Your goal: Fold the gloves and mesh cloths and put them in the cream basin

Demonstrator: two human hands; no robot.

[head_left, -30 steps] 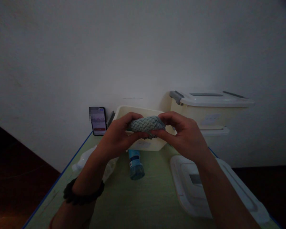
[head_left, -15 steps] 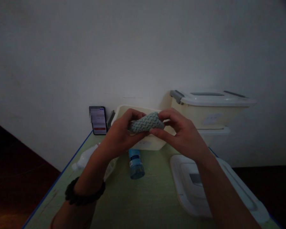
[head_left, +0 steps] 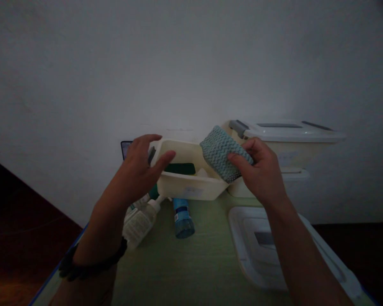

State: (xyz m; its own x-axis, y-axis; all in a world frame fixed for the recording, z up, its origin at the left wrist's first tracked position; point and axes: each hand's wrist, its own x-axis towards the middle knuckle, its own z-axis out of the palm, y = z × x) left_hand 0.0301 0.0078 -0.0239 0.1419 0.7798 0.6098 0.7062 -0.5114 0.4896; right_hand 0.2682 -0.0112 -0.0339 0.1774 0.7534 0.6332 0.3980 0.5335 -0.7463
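The sponge (head_left: 224,154), a teal knitted pad, is in the air over the far right corner of the open cream bin (head_left: 191,180), tilted with its broad face toward the camera. The right hand (head_left: 262,173) has it in a pinch grip, thumb across the near face and fingers behind; only the lower right edge is held. The left hand (head_left: 139,169) is spread wide and holds nothing, its fingers resting on or just over the bin's left rim; I cannot tell whether they touch. Inside the bin lie a dark green thing (head_left: 179,168) and something pale beside it. On the green worktop (head_left: 191,263), just near of the bin, a blue bottle (head_left: 182,218) lies on its side and a clear bottle (head_left: 140,220) lies left of it. A lidded box (head_left: 284,148) stands right of the bin, and a loose white lid (head_left: 274,250) lies near right. A phone (head_left: 126,148) leans on the wall behind the left hand.

The hold looks light: being soft and gripped at one edge, the sponge could slip and land on the rim or outside. A push from the left hand could slide the bin against the bottles.
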